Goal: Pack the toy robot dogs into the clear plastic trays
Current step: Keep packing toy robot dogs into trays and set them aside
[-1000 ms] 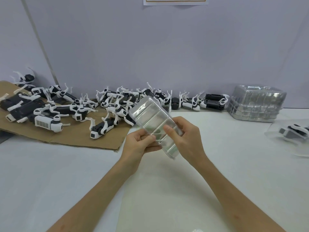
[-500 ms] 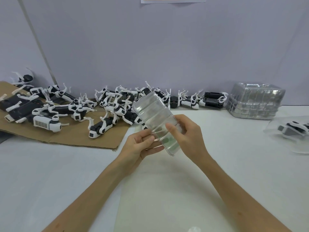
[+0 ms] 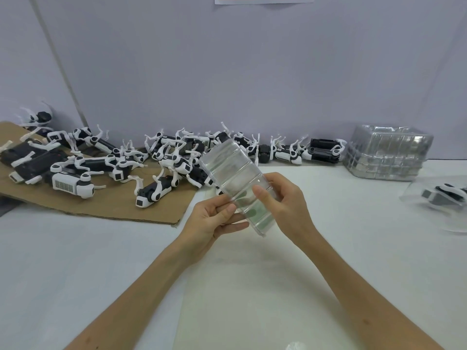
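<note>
Left hand (image 3: 209, 221) and right hand (image 3: 288, 200) grips pinch clear tray (image 3: 227, 162); hold behind plastic blurred; right-edge toy dog (image 3: 446, 195) cut off.

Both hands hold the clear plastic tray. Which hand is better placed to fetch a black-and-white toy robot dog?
Probably the left hand. The black-and-white toy robot dogs lie on the brown cardboard on its side, while the right hand grips the clear plastic tray.
</note>
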